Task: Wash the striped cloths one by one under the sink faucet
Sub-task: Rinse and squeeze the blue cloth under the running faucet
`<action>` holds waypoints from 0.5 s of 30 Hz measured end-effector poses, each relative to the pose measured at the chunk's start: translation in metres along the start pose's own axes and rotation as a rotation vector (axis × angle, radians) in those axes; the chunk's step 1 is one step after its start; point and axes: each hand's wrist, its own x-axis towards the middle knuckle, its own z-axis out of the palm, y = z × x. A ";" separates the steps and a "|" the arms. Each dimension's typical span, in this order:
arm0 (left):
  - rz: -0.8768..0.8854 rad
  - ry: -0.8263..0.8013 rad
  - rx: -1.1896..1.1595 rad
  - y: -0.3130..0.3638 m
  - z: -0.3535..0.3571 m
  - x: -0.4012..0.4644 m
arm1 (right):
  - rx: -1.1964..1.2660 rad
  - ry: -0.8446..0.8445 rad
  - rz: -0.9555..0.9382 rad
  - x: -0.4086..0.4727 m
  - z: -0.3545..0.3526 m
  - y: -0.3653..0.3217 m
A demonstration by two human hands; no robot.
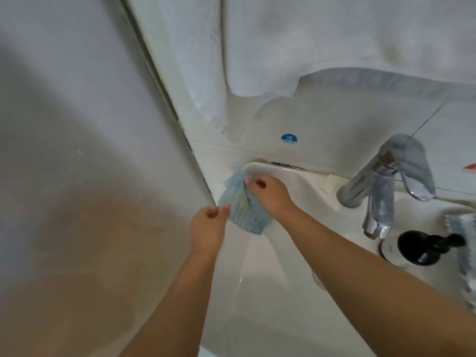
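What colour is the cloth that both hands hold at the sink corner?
Light blue, with faint ribbed stripes; the cloth shows best in the head view.

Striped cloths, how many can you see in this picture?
2. One striped cloth is held by both hands at the sink's left rim; another striped cloth lies at the right edge, cut off by the frame. More may be hidden.

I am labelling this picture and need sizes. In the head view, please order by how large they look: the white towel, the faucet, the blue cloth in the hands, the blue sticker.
1. White towel, by far the largest.
2. Faucet.
3. Blue cloth, close to the faucet in apparent size and partly hidden by the right hand, so this order is uncertain.
4. Blue sticker, the smallest.
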 end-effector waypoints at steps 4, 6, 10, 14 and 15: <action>-0.026 -0.003 -0.391 0.012 -0.001 -0.011 | 0.311 -0.027 0.045 -0.017 -0.009 -0.007; 0.024 -0.015 -0.496 0.021 -0.002 -0.020 | 0.442 -0.065 0.061 -0.033 -0.017 -0.009; 0.040 -0.112 -0.592 0.030 -0.002 -0.039 | 0.652 -0.163 0.115 -0.073 -0.033 0.000; -0.092 -0.306 -0.659 0.031 0.008 -0.060 | 0.770 -0.062 0.164 -0.115 -0.042 0.016; -0.114 -0.385 -0.675 0.030 0.010 -0.065 | 0.746 -0.004 0.164 -0.124 -0.046 0.021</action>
